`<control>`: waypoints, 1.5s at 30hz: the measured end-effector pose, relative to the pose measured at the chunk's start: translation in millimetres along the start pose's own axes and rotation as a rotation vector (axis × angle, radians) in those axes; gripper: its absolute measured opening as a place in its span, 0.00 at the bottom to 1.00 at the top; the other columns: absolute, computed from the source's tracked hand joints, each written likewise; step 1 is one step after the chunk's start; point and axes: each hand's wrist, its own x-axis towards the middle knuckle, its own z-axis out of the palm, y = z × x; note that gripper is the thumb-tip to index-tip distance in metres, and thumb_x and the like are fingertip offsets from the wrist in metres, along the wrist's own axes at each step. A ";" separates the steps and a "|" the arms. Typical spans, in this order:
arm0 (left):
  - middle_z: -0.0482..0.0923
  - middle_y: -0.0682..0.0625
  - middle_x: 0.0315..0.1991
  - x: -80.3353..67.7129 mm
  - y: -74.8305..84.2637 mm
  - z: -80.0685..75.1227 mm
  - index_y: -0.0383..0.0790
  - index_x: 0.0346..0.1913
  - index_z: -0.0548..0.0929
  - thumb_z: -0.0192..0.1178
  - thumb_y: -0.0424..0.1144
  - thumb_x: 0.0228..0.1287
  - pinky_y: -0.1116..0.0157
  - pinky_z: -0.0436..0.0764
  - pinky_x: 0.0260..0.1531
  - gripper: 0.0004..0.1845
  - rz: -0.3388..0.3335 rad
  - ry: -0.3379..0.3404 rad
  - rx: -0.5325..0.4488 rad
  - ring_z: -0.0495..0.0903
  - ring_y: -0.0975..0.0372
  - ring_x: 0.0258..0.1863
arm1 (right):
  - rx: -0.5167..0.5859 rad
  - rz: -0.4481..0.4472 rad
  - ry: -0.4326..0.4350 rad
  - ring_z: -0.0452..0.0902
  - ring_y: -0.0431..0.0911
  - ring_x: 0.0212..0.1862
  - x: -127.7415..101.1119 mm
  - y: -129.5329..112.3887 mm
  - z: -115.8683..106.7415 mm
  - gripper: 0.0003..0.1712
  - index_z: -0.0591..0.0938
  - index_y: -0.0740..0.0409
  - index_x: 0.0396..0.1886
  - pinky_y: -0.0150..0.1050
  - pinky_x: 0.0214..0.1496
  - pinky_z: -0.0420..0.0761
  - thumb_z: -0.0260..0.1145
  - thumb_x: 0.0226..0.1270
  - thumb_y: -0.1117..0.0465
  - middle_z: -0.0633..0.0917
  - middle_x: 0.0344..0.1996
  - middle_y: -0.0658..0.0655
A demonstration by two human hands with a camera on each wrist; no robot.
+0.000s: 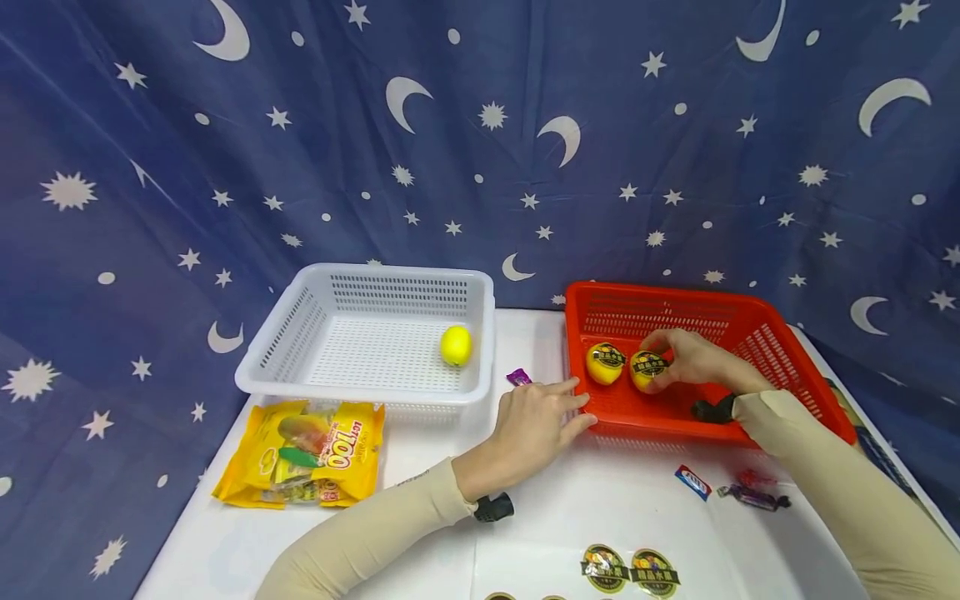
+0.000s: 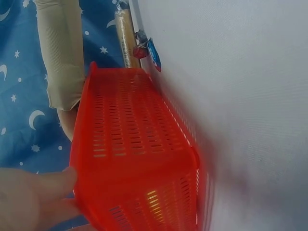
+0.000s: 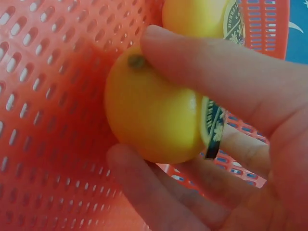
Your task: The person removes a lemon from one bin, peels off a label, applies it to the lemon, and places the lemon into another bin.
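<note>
The right hand (image 1: 693, 360) is reaching into the red basket (image 1: 795, 367) on the right of the table (image 1: 600, 500), its grip closing around the right one of 2 yellow lemons (image 1: 647, 369) lying side by side on the basket floor. In the right wrist view the thumb and fingers (image 3: 216, 72) are curling round this stickered lemon (image 3: 149, 115), with the dark oval label sitting partly under the palm. The left hand (image 1: 536, 425) is resting with straight fingers against the basket's near left corner, its grip released and holding nothing; the left wrist view shows the fingertips (image 2: 43, 192) touching the red wall (image 2: 130, 144).

The lemon is looking smooth, firm and probably light, so it may be slippery; taking it across its widest part, as the fingers are doing, seems the safest hold. Its long axis cannot be told for sure, but the stem end (image 3: 137, 61) is pointing toward the basket floor in the wrist view, and the label is facing up toward the head camera.

A third, plain lemon (image 1: 456, 345) is sitting in the white basket (image 1: 300, 333) on the left. A yellow snack bag (image 1: 307, 454) is lying near it, wrapped candies (image 1: 750, 493) are lying at the near right, and spare stickers (image 1: 630, 571) are lying at the near edge.
</note>
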 end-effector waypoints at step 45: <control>0.84 0.51 0.63 47.6 -207.3 -109.5 0.53 0.68 0.80 0.80 0.55 0.49 0.58 0.81 0.45 0.41 -0.162 -0.560 -0.072 0.83 0.52 0.55 | 0.024 -0.496 0.428 0.84 0.47 0.53 -45.3 -176.6 84.8 0.25 0.85 0.49 0.58 0.47 0.56 0.85 0.78 0.61 0.53 0.87 0.55 0.52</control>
